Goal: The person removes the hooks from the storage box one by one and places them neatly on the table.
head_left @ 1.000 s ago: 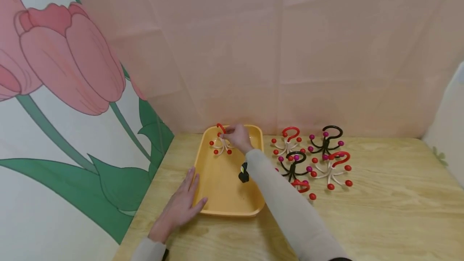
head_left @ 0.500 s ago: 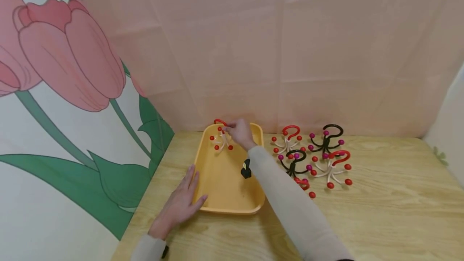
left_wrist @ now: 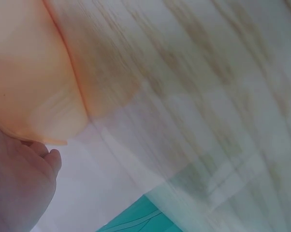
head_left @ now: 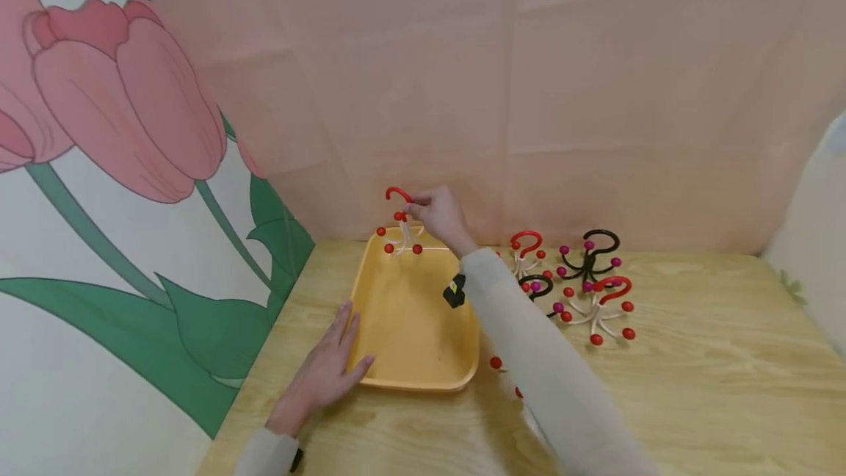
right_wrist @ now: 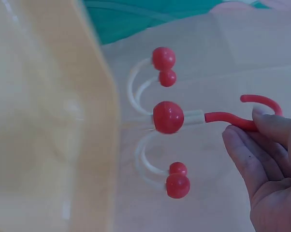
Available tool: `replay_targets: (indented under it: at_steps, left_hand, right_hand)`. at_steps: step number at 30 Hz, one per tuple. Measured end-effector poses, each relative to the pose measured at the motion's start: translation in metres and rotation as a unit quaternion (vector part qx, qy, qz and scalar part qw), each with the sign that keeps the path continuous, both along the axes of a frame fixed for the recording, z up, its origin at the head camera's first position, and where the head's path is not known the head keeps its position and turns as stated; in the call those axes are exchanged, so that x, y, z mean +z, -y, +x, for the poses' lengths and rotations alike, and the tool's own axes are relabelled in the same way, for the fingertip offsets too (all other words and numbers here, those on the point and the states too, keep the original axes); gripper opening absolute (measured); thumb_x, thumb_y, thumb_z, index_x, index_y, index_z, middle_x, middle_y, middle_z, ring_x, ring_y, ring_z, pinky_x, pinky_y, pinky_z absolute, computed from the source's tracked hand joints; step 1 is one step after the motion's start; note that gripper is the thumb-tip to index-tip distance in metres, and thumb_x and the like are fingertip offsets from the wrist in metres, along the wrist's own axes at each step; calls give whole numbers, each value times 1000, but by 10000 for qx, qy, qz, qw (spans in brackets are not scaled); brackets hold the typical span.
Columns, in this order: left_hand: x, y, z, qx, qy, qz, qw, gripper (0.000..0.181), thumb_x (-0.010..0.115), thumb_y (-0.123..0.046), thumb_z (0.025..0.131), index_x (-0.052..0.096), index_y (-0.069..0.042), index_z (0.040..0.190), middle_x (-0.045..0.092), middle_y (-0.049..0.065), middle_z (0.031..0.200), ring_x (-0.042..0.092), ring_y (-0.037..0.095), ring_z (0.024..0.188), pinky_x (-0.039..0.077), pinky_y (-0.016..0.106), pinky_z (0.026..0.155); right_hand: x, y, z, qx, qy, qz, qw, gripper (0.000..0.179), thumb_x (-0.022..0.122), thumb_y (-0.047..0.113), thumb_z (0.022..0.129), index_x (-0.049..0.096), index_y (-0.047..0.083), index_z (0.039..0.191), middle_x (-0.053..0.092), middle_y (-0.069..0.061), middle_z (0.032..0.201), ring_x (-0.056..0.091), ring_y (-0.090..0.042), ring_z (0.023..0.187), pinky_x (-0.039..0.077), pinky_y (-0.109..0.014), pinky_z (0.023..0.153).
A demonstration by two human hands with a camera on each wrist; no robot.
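Note:
My right hand (head_left: 444, 217) pinches a multi-arm hook hanger (head_left: 406, 226) by its red hook. In the right wrist view, thumb and fingers close on the red hook, and white curved arms (right_wrist: 132, 87) end in red balls (right_wrist: 168, 117). The hanger is held up over the far end of a yellow tray (head_left: 410, 336), its arms hanging down. My left hand (head_left: 317, 380) lies along the tray's left rim, fingers straight and thumb over the near corner. In the left wrist view only part of that hand (left_wrist: 27, 176) shows, touching the tray's edge.
Right of the tray stand several more hangers: a white one with a red hook (head_left: 598, 312), a black one with purple balls (head_left: 588, 264), and others partly behind my right sleeve (head_left: 542, 358). A pink cloth backdrop (head_left: 595, 94) rises behind the wooden table (head_left: 714, 358).
My right hand has lifted the hanger from the tray's floor up past its far rim. My left hand stays on the tray's left side.

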State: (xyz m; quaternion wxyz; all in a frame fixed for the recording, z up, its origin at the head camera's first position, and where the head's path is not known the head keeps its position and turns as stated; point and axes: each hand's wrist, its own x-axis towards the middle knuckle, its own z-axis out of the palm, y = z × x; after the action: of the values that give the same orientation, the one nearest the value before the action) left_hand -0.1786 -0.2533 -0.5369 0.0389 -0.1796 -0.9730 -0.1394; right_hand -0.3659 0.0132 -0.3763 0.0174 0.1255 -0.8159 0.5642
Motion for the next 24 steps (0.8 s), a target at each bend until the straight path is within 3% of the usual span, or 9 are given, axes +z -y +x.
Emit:
replay_targets:
  at_steps: [4, 9, 12, 15, 19, 24]
  left_hand:
    - [-2, 3, 0, 19, -106, 41, 9999, 86, 54, -56, 105, 28, 1, 164, 11, 18, 178, 19, 36, 164, 34, 52, 127]
    - [-3, 4, 0, 13, -53, 136, 9999, 86, 54, -55, 105, 27, 2, 164, 9, 18, 178, 16, 35, 165, 32, 52, 128]
    - [-2, 3, -1, 18, 19, 138, 9999, 87, 53, -56, 105, 26, 1, 165, 8, 17, 178, 14, 35, 165, 30, 52, 129]
    - [-1, 2, -3, 25, 12, 104, 9999, 87, 53, -56, 105, 25, 1, 165, 9, 17, 178, 14, 34, 165, 30, 51, 129]
    - [0, 0, -3, 28, -17, 141, 9999, 86, 54, -54, 105, 26, 1, 165, 10, 18, 178, 15, 35, 165, 30, 52, 129]
    - [-1, -2, 0, 58, 44, 198, 9998, 87, 54, -55, 105, 25, 2, 165, 5, 15, 179, 14, 35, 165, 30, 51, 129]
  right_hand:
    - [29, -7, 6, 105, -214, -80, 9997, 23, 75, 12, 98, 80, -2, 115, 81, -20, 108, 77, -31, 96, 44, -18, 55]
    - [65, -25, 18, 175, 40, -29, 9998, 28, 76, 14, 97, 78, 0, 121, 80, -20, 111, 75, -20, 85, 45, -18, 51]
    - [84, -39, 27, 223, 244, -105, 9994, 32, 75, 12, 97, 75, -1, 126, 80, -21, 115, 77, -13, 83, 57, -17, 61]
    - [102, -53, 38, 299, 244, -245, 9990, 35, 76, 11, 97, 73, -2, 128, 79, -22, 117, 78, -12, 81, 65, -24, 76]
    - [120, -76, 58, 379, 69, -190, 9991, 34, 76, 14, 97, 74, -2, 127, 79, -21, 119, 81, -17, 90, 65, -35, 89]
    - [129, -108, 85, 274, -241, 272, 9990, 32, 77, 25, 97, 77, 7, 124, 81, -13, 115, 81, -17, 100, 61, -40, 101]
